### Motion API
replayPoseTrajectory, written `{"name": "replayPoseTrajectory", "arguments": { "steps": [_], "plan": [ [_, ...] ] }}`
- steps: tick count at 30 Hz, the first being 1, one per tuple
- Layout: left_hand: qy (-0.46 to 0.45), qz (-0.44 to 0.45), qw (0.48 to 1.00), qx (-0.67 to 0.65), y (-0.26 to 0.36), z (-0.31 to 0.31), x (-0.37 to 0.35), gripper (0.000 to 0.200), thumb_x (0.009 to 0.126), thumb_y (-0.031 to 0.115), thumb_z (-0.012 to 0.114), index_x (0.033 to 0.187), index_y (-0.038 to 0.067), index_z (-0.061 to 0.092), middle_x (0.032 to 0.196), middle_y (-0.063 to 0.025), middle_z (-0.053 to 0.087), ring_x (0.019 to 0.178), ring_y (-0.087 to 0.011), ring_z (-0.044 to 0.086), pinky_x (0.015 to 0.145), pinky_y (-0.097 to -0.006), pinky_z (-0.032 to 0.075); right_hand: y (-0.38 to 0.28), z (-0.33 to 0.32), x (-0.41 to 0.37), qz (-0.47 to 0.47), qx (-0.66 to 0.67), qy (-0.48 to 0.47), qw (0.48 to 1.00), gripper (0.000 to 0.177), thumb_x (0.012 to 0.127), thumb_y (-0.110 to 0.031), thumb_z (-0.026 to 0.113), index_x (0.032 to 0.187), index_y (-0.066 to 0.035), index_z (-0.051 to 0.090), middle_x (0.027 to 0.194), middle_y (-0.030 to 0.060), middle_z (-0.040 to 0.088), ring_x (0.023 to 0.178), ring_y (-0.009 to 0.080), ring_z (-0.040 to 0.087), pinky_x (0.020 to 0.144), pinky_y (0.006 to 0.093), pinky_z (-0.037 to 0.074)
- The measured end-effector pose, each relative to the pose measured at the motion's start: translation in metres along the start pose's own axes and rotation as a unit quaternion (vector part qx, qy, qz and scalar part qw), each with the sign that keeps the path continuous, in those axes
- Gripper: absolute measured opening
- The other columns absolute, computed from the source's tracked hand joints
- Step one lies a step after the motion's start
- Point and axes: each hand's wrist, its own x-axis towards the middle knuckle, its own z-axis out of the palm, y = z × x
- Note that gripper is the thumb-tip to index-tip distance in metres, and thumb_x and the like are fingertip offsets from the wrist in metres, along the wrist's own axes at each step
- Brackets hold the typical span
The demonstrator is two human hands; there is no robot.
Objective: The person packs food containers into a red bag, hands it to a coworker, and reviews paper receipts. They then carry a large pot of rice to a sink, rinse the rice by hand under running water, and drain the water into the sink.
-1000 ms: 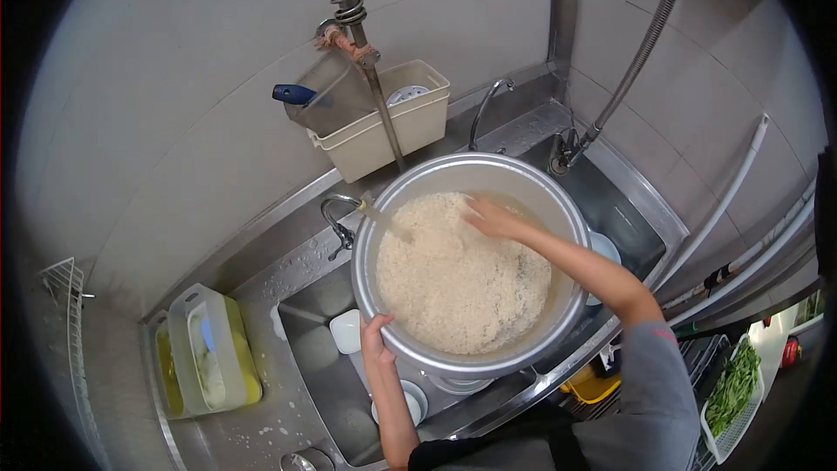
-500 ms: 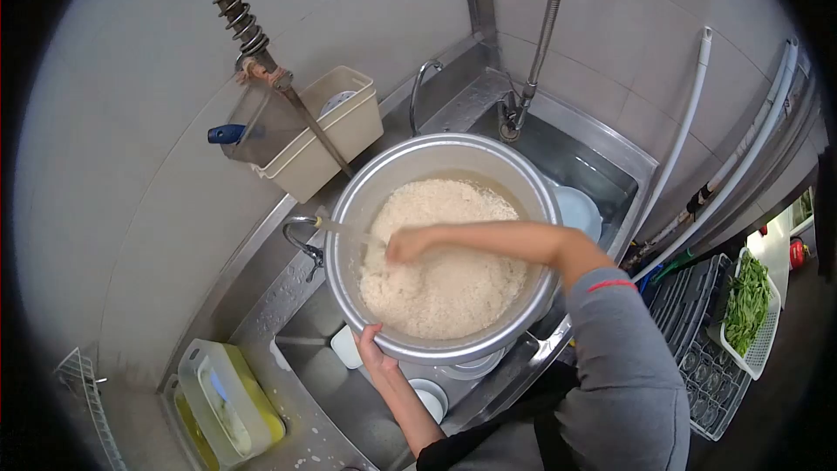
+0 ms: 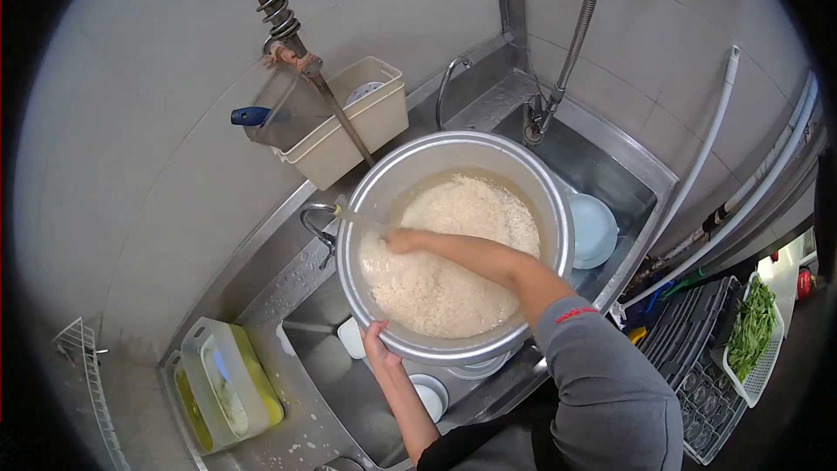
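A large metal pot (image 3: 558, 209) rests across the sinks, holding white rice (image 3: 453, 296) in cloudy water. My left hand (image 3: 380, 347) grips the pot's near-left rim, with fingers over the outside edge. Inside the pot, my right hand (image 3: 404, 241) is down at the left part of the rice. Its fingers are hidden by rice and water, so I cannot see whether they are closed on any. Just left of that hand, a curved faucet (image 3: 316, 208) with a short hose end runs water into the pot.
Bowls (image 3: 429, 397) lie in the near sink, and a pale blue bowl (image 3: 593, 231) sits in the far one. A cream bin (image 3: 353, 135) stands behind the pot. Yellow-and-clear containers (image 3: 231, 388) are at left. A basket of greens (image 3: 751, 331) rests on racks at right.
The view has shifted, so the scene sits slightly farther right. My right hand has moved a little toward the pot's back-left side. My left hand still holds the rim.
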Motion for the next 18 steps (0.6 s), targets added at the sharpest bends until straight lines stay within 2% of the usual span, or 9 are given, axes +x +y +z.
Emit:
{"name": "replayPoseTrajectory", "arguments": {
  "steps": [1,2,5,6,7,8,10,15,18],
  "plan": [
    [0.010,0.001,1.000,0.005,0.000,0.001,-0.003,0.059,0.062,-0.003,0.049,0.120,0.005,0.039,0.105,-0.0123,0.049,0.097,-0.0278,0.049,0.082,-0.0381,0.043,-0.002,0.009,-0.005,-0.003,0.016,-0.014,1.000,0.042,0.080,-0.028,0.044,0.101,0.005,0.057,0.106,0.0223,0.056,0.095,0.0326,0.055,0.083,0.0383,0.042],
    [0.019,0.003,1.000,0.010,0.002,0.004,-0.007,0.060,0.062,-0.003,0.049,0.120,0.005,0.039,0.105,-0.0126,0.049,0.097,-0.0280,0.049,0.082,-0.0384,0.043,-0.006,0.001,-0.024,-0.028,0.000,-0.079,0.997,0.042,0.082,-0.032,0.046,0.103,0.002,0.057,0.105,0.0192,0.058,0.096,0.0307,0.055,0.082,0.0371,0.041],
    [0.026,0.025,0.999,0.022,0.001,0.002,-0.010,0.056,0.062,-0.001,0.048,0.118,0.005,0.040,0.104,-0.0132,0.048,0.095,-0.0288,0.050,0.080,-0.0391,0.045,-0.035,-0.062,-0.085,-0.042,-0.069,-0.253,0.964,0.045,0.082,-0.039,0.053,0.105,-0.001,0.059,0.104,0.0141,0.060,0.095,0.0261,0.055,0.083,0.0340,0.041],
    [0.025,0.033,0.999,0.026,-0.001,0.000,-0.010,0.054,0.063,0.000,0.048,0.116,0.004,0.041,0.104,-0.0135,0.048,0.094,-0.0290,0.051,0.079,-0.0393,0.045,-0.016,-0.081,-0.089,-0.040,-0.039,-0.231,0.971,0.042,0.081,-0.037,0.054,0.105,-0.003,0.060,0.104,0.0142,0.060,0.093,0.0240,0.056,0.084,0.0339,0.041],
    [0.032,0.029,0.999,0.023,0.001,0.003,-0.013,0.054,0.063,-0.001,0.048,0.117,0.004,0.041,0.104,-0.0135,0.048,0.093,-0.0289,0.051,0.080,-0.0392,0.045,0.011,-0.093,-0.085,0.026,-0.044,-0.152,0.987,0.040,0.080,-0.034,0.055,0.106,-0.004,0.060,0.105,0.0139,0.060,0.096,0.0248,0.055,0.085,0.0348,0.041],
    [0.025,0.025,0.999,0.018,0.002,0.004,-0.013,0.055,0.063,-0.001,0.047,0.117,0.004,0.041,0.104,-0.0133,0.048,0.093,-0.0286,0.051,0.079,-0.0388,0.045,0.033,-0.106,-0.085,0.031,-0.086,-0.029,0.995,0.040,0.079,-0.031,0.055,0.108,-0.004,0.058,0.107,0.0150,0.058,0.099,0.0264,0.054,0.086,0.0361,0.041],
    [0.011,0.018,1.000,0.008,0.002,0.005,-0.013,0.055,0.062,-0.002,0.047,0.117,0.005,0.040,0.104,-0.0129,0.048,0.094,-0.0281,0.050,0.079,-0.0382,0.045,0.107,-0.111,-0.054,0.130,-0.043,0.095,0.986,0.040,0.082,-0.030,0.050,0.110,-0.002,0.056,0.111,0.0168,0.055,0.101,0.0290,0.053,0.087,0.0376,0.040],
    [0.011,0.048,0.998,0.024,0.008,0.029,-0.018,0.056,0.062,-0.003,0.047,0.117,0.005,0.040,0.103,-0.0118,0.048,0.093,-0.0270,0.050,0.078,-0.0377,0.045,0.089,-0.069,0.013,0.130,0.002,0.212,0.969,0.043,0.083,-0.032,0.046,0.105,0.003,0.057,0.110,0.0194,0.055,0.100,0.0315,0.053,0.087,0.0401,0.040],
    [0.010,0.047,0.998,0.035,0.009,0.029,-0.018,0.056,0.061,-0.003,0.047,0.116,0.005,0.040,0.102,-0.0117,0.048,0.093,-0.0271,0.049,0.079,-0.0382,0.044,0.038,-0.049,0.033,0.167,0.049,0.105,0.979,0.044,0.073,-0.032,0.053,0.101,0.002,0.059,0.109,0.0205,0.055,0.102,0.0307,0.053,0.086,0.0364,0.041]
  ]
}}
